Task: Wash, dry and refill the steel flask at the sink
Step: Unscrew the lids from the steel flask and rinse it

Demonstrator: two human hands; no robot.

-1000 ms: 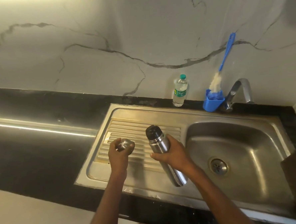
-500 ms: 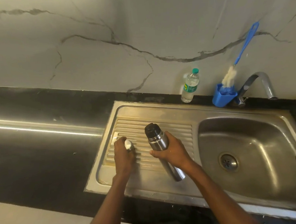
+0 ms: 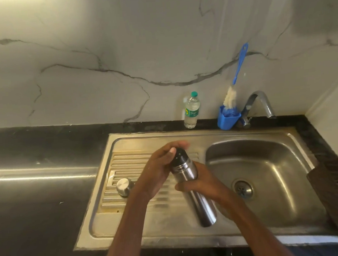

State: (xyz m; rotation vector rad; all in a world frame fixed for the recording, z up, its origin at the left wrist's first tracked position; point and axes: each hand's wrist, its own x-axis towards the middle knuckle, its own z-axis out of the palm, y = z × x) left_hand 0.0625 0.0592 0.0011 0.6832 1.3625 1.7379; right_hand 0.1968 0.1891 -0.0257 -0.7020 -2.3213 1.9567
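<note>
Right hand (image 3: 205, 183) wraps flask (image 3: 189, 184) mid-body; left fingers (image 3: 170, 150) pinch black stopper (image 3: 179, 155). Polished steel, rigid, likely slippery wet: hold the body firmly, twist at the stopper.

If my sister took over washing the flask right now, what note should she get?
Left hand: fingers curled round the black stopper at the top of the steel flask.
Right hand: grips the flask's body, holding it tilted over the drainboard.
Steel cap: off, resting on the drainboard.
Bottle brush stands in the blue holder by the tap; water bottle at the wall.
Done: outer cap removed.
Left: take out the stopper, wash, dry, refill. No water is visibly running.
</note>
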